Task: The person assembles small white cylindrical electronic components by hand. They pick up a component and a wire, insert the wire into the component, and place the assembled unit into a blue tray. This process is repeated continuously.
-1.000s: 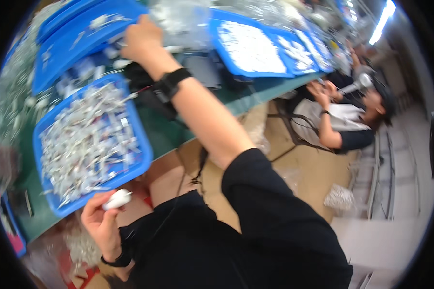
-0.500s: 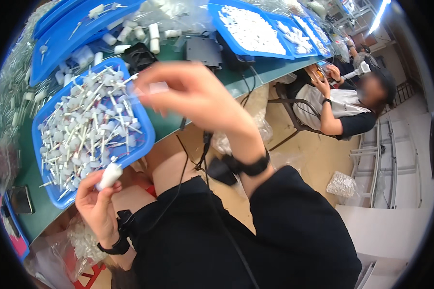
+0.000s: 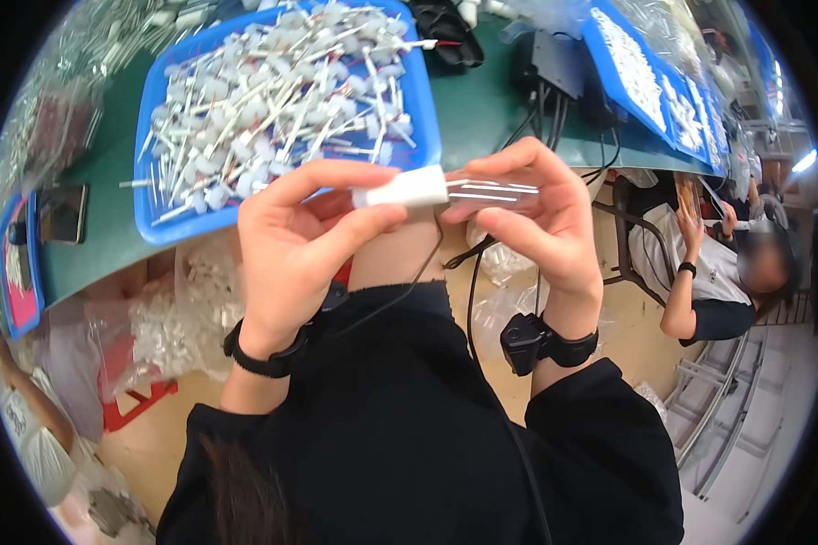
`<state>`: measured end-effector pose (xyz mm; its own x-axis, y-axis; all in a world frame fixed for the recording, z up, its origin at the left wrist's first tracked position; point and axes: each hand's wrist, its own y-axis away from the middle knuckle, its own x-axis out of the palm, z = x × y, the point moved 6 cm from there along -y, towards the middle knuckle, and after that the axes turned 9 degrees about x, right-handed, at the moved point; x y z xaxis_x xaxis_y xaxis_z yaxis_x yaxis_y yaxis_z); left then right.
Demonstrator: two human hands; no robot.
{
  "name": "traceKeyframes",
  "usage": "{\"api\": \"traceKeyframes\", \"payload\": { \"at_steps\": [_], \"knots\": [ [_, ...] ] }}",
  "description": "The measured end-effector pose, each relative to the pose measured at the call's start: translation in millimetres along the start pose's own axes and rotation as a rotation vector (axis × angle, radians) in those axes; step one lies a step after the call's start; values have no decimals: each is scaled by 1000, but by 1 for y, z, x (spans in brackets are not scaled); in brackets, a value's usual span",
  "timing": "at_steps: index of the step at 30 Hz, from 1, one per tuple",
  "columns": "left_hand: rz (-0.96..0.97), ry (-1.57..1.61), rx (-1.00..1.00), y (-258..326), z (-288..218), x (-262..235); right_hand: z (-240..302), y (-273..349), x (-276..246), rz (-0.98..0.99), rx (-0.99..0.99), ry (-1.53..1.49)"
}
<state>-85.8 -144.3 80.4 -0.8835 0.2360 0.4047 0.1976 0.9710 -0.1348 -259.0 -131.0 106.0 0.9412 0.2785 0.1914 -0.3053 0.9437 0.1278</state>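
Observation:
My left hand [image 3: 298,243] is closed, gripping a white plastic cylinder [image 3: 420,187] between thumb and fingers. From the right, my right hand [image 3: 554,222] pinches a clear, see-through tube [image 3: 495,193] between thumb and forefinger. The tube lies in line with the cylinder, its left end at the cylinder's right end; whether it is inside cannot be made out. Just beyond both hands is a blue tray [image 3: 425,109] heaped with small white stick-like parts [image 3: 282,100] that have pale translucent heads and thin red wires.
A dark box with cables [image 3: 554,65] and a black object [image 3: 445,36] stand on the green table [image 3: 482,109]. Blue trays of white pieces [image 3: 627,64] are at far right, near a seated co-worker [image 3: 700,263]. A phone [image 3: 62,214] lies left; a bag of white parts [image 3: 186,304] is below.
My right hand, blurred near the tray before, now holds the clear tube against the white cylinder. My left hand has brought the cylinder up to the middle. The view has shifted.

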Motion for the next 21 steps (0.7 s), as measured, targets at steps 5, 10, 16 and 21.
{"api": "traceKeyframes", "payload": {
  "at_steps": [5, 10, 16, 21],
  "knots": [
    [45, -105, 53, 6, 9, 1, -12, 3, 1, -61, -41, 32],
    [35, -83, 8, 4, 19, 4, -25, 9, -5, -148, -6, 77],
    [93, -26, -81, 6, 21, 6, -31, 19, -2, -260, -122, 132],
    [127, -11, -145, 6, 18, 4, -39, 28, 9, -376, -186, 111]
  ]
}}
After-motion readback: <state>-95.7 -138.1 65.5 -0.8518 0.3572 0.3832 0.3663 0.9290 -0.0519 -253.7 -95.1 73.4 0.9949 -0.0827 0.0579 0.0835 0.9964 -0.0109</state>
